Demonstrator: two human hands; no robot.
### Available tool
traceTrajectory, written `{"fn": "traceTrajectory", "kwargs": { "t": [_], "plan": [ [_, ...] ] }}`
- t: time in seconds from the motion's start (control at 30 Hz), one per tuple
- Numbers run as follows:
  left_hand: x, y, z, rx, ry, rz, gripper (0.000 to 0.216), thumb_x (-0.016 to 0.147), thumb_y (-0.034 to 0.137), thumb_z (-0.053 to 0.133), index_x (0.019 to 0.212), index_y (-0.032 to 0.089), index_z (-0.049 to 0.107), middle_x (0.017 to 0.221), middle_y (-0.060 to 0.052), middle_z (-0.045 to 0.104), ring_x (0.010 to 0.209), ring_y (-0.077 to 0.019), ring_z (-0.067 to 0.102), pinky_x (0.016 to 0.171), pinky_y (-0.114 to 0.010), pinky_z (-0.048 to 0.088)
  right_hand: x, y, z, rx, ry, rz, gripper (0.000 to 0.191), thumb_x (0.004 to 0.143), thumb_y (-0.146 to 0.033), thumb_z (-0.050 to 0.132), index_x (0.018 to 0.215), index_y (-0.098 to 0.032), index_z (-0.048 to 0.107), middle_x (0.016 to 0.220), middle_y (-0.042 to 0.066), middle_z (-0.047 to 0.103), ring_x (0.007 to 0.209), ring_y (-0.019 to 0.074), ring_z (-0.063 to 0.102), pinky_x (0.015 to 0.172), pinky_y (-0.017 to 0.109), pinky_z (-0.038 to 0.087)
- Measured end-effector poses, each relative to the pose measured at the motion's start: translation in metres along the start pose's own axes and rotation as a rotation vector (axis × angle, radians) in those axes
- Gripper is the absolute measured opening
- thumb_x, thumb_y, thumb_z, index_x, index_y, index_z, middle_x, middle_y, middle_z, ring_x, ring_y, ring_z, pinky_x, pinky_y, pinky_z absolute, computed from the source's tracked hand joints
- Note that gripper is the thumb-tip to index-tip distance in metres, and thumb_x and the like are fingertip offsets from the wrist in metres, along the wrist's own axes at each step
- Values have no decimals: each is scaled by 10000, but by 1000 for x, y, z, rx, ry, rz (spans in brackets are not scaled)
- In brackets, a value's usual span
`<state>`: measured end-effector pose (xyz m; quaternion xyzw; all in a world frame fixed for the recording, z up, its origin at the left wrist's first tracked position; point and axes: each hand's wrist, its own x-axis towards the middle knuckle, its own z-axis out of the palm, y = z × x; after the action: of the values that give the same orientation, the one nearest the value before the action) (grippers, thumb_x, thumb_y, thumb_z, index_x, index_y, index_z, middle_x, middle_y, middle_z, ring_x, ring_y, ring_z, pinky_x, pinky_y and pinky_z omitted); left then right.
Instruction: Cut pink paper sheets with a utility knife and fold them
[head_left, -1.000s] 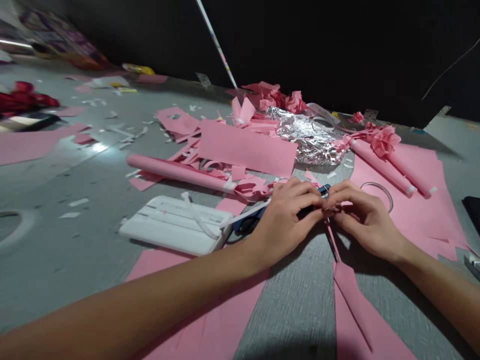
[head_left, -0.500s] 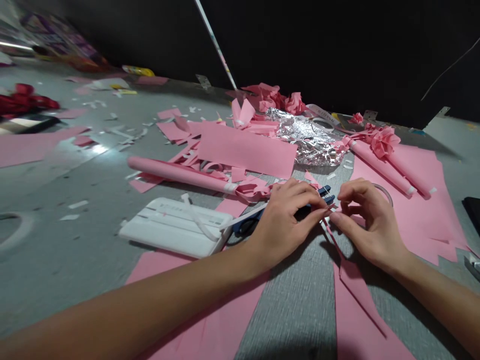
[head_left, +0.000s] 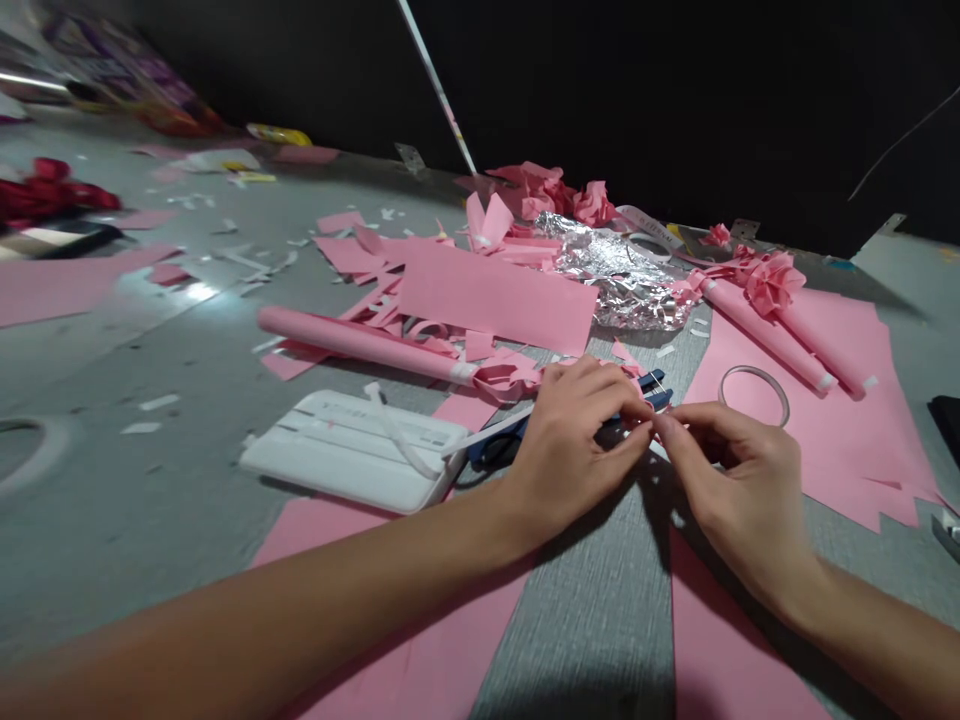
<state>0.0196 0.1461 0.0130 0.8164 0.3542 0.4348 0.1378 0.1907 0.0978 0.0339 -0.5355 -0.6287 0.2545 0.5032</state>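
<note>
My left hand [head_left: 581, 450] is closed in a pinch, its thumb and forefinger meeting the fingertips of my right hand [head_left: 742, 490], also pinched. A small bit of pink paper shows between them; most of the piece is hidden by the fingers. Just behind, a dark blue pair of scissors or similar tool [head_left: 656, 392] lies partly under the left hand. A white strip [head_left: 487, 437] reaches from a white power-bank-like box [head_left: 345, 450] toward the left hand. Beyond the right hand, a thin roll of tape [head_left: 724, 378] rests on pink sheets [head_left: 840, 440].
A wrapped pink paper roll [head_left: 360, 345] lies left of centre, amid scraps and a flat pink sheet [head_left: 499, 295]. Crumpled foil [head_left: 622, 275] and pink paper flowers [head_left: 772, 282] sit farther back. A black panel [head_left: 660, 100] closes off the back. Pink paper [head_left: 420, 620] lies under my left forearm.
My right hand has closed its fingers and turned, meeting the left fingertips. The long twisted pink paper tail that hung below the hands is out of sight. The tape roll is now uncovered.
</note>
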Motion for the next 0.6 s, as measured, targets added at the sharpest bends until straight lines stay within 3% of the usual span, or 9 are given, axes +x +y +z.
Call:
{"fn": "traceTrajectory", "kwargs": {
  "t": [0.43, 0.6],
  "plan": [
    [0, 2, -1, -6, -1, -15, 171, 1022, 180, 729, 865, 231, 682, 868, 15, 772, 905, -217, 695, 893, -430, 442, -3, 1, -1, 20, -13, 22, 164, 964, -260, 680, 821, -215, 744, 663, 12, 713, 512, 134, 572, 431, 258, 400],
    [0, 1, 0, -101, 36, -48, 148, 1038, 234, 745, 894, 241, 712, 899, -3, 786, 916, -225, 717, 886, -441, 477, 9, 10, -14, 14, 44, -20, 70, 945, -231, 708, 940, -230, 778, 806, 27, 762, 664, 174, 675, 552, 285, 536]
  ]
}}
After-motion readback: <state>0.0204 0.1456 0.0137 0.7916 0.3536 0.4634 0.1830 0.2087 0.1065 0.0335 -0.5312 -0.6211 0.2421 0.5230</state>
